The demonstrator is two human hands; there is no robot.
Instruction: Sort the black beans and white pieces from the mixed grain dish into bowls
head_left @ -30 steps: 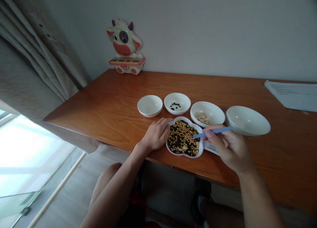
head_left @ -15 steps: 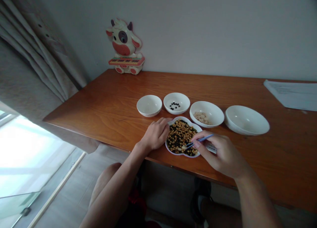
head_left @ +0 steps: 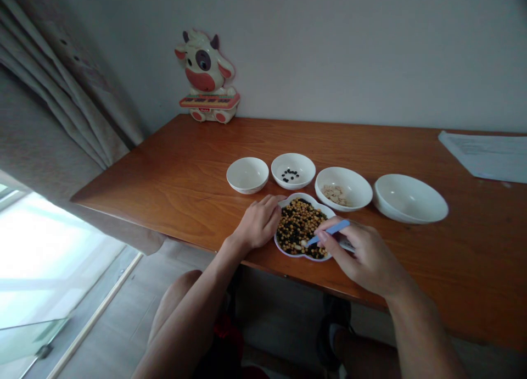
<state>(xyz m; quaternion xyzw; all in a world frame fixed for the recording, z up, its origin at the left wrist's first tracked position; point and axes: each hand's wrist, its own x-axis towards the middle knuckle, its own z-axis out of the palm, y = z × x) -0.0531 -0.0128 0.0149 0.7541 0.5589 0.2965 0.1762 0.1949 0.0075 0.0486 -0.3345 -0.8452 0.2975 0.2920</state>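
My right hand (head_left: 362,252) pinches blue tweezers (head_left: 329,232) between thumb and fingers. Their tips reach into a white scalloped dish (head_left: 280,248), touching or just beside a pale seed (head_left: 304,243). Mixed yellow and black beans (head_left: 298,219) fill this dish, with a few pale seeds near its front. My left hand (head_left: 259,222) is closed on the dish's left rim, some fingertips hidden. Behind the dish, one white bowl (head_left: 293,162) holds several black beans (head_left: 290,175). Another bowl (head_left: 354,187) has pale flat seeds (head_left: 334,194) in it.
A white bowl (head_left: 247,176) stands at the left of the row and a larger one (head_left: 411,198) at the right. A cow toy with a keyboard (head_left: 208,79) sits by the wall. Papers (head_left: 489,156) lie at right. The wooden table's front edge (head_left: 181,241) runs close below the dish.
The tweezers have turned, so their broad side now shows, and their tips have shifted slightly left by the pale seed. My left hand stays on the dish rim.
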